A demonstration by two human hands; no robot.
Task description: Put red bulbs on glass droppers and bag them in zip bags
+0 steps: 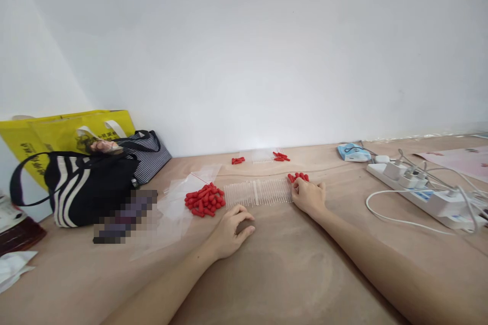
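A row of thin clear tubes [255, 193], like dropper pipettes, lies side by side on the table. Left of the row is a heap of red rubber bulbs [205, 199]. My left hand [231, 231] rests just in front of the row's left part, thumb and fingers apart, nothing visible between them. At the right end of the tubes my right hand [309, 197] has its fingers bent and pressed together; what they hold is hidden. Right behind those fingers several more red bulbs [298, 177] show, partly covered by the hand.
Against the wall are small red pieces [281, 156] and a clear bag [263, 156]. Plastic sheets [171, 218] lie left. Further left stand a black bag [91, 188], a striped bag [152, 157] and a yellow bag [68, 129]. Right are a power strip [423, 195] with cables and a blue mask [353, 152].
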